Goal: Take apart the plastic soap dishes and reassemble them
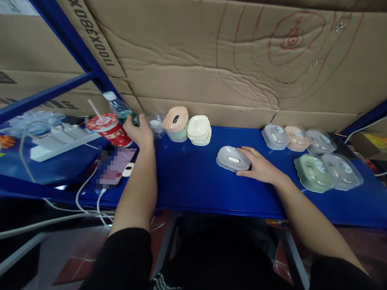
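My left hand [140,131] is beside a clear plastic bottle [119,108] with a green label and a red patterned cup [110,130]; its fingers are apart, and part of the label shows between them. Clear plastic pieces [156,123] lie just right of it. My right hand [257,165] grips the right end of a grey lidded box [233,159] with a white oval piece on top, fingers on the far side and thumb on the near side. A peach lid [176,119] on a container [181,135] and a stack of cream pieces [199,130] stand between the hands.
Several lidded boxes, including a green one [313,173] and a peach one [296,138], sit on the blue table [191,186] at right. A phone [117,167], cables and a white power strip [65,142] are at left. Cardboard [185,53] stands behind.
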Tool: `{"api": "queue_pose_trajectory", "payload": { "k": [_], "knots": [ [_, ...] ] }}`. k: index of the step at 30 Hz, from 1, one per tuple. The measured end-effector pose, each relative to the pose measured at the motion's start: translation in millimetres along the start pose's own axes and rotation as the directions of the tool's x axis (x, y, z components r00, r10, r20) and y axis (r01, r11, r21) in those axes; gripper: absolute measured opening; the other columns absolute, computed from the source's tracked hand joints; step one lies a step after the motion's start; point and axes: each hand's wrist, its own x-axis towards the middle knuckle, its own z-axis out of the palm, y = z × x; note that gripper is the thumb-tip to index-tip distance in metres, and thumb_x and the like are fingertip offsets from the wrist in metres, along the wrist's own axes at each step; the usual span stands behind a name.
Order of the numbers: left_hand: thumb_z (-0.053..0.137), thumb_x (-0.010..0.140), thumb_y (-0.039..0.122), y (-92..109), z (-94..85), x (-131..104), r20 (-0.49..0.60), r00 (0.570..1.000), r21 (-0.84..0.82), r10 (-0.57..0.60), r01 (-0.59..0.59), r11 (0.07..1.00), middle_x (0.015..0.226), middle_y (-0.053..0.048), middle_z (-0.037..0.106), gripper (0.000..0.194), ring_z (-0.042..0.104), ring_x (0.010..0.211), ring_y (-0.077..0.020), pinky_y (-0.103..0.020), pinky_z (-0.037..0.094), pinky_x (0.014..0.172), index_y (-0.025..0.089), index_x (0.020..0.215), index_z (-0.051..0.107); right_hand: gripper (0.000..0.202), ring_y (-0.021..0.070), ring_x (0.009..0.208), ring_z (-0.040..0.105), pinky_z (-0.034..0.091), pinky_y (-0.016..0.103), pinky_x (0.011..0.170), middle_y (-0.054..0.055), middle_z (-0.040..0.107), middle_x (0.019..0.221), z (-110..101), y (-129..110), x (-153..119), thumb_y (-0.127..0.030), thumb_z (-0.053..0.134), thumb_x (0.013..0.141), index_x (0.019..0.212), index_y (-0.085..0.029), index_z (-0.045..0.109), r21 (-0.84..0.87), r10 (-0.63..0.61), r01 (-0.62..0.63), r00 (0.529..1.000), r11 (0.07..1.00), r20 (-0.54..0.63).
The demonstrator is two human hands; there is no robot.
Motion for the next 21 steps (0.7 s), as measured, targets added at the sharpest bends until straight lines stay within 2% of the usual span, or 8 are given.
{"api": "queue_pose_trajectory", "payload": {
  "k": [4,8,9,11,13,15,18,21],
  "knots": [
    [0.059,0.101,0.033,22,4.7,-14,-0.206,0.979,-0.065,-0.003,-0.011,0.998,0.142,-0.018,0.058,0.038,0.052,0.145,-0.0352,-0.058,0.038,0.128,0.016,0.135,0.057,0.104,0.0469,0.151,0.052,0.044,0.07,0.123,0.021,0.05,0.166,2,1,1,-0.068,0.085,0.083,0.167,-0.026,0.042,0.018,-0.013,0.013,1.0,1.0,0.005],
    [0.058,0.103,0.044,58,17.0,-59,-0.004,0.913,-0.128,0.409,-0.406,0.905,0.12,-0.013,0.065,0.028,0.063,0.127,-0.0311,-0.054,0.049,0.117,0.019,0.115,0.064,0.097,0.0429,0.147,0.057,0.046,0.067,0.123,0.02,0.056,0.159,6,-2,4,-0.06,0.087,0.083,0.163,-0.024,0.047,0.098,-0.037,0.043,0.998,0.994,-0.054],
    [0.06,0.103,0.047,68,19.4,-74,0.106,0.848,-0.159,0.519,-0.501,0.851,0.116,-0.012,0.067,0.03,0.066,0.123,-0.0304,-0.053,0.05,0.115,0.02,0.113,0.065,0.093,0.0422,0.146,0.058,0.046,0.067,0.122,0.02,0.057,0.157,7,-3,5,-0.06,0.086,0.084,0.162,-0.024,0.048,0.121,-0.046,0.056,0.996,0.991,-0.081],
    [0.068,0.098,0.057,88,22.0,-104,0.344,0.615,-0.301,0.71,-0.644,0.703,0.12,-0.012,0.071,0.042,0.068,0.122,-0.0308,-0.051,0.054,0.112,0.022,0.12,0.067,0.088,0.0417,0.144,0.059,0.048,0.067,0.12,0.019,0.06,0.154,9,-5,7,-0.06,0.084,0.085,0.159,-0.026,0.052,0.158,-0.056,0.08,0.987,0.984,-0.151],
    [0.076,0.091,0.066,104,21.9,-130,0.54,0.383,-0.4,0.749,-0.666,0.629,0.138,-0.015,0.068,0.064,0.066,0.131,-0.0331,-0.048,0.059,0.107,0.023,0.138,0.065,0.086,0.0417,0.143,0.059,0.048,0.068,0.119,0.018,0.06,0.154,10,-7,9,-0.064,0.084,0.084,0.156,-0.027,0.054,0.185,-0.058,0.101,0.973,0.977,-0.223],
    [0.078,0.088,0.071,114,20.7,-146,0.654,0.25,-0.432,0.714,-0.652,0.623,0.149,-0.017,0.064,0.08,0.065,0.136,-0.0354,-0.047,0.062,0.102,0.023,0.15,0.06,0.085,0.0413,0.142,0.06,0.048,0.067,0.119,0.017,0.061,0.153,10,-11,10,-0.068,0.083,0.084,0.154,-0.029,0.055,0.218,-0.062,0.128,0.957,0.967,-0.283],
    [0.073,0.095,0.068,117,20.2,-153,0.703,0.192,-0.447,0.685,-0.63,0.635,0.149,-0.018,0.065,0.074,0.067,0.134,-0.0346,-0.045,0.065,0.097,0.022,0.152,0.06,0.076,0.0393,0.138,0.063,0.049,0.063,0.118,0.016,0.067,0.147,8,-17,11,-0.077,0.078,0.084,0.14,-0.028,0.064,0.304,-0.032,0.156,0.927,0.94,-0.375],
    [0.061,0.106,0.055,111,21.7,-149,0.671,0.24,-0.45,0.702,-0.62,0.642,0.137,-0.016,0.073,0.058,0.074,0.121,-0.0282,-0.041,0.064,0.096,0.021,0.153,0.058,0.069,0.0333,0.107,0.075,0.061,0.054,0.098,0.01,0.078,0.114,7,-20,11,-0.092,0.064,0.084,0.108,-0.027,0.07,0.489,0.151,0.084,0.894,0.869,-0.421]
  ]
}}
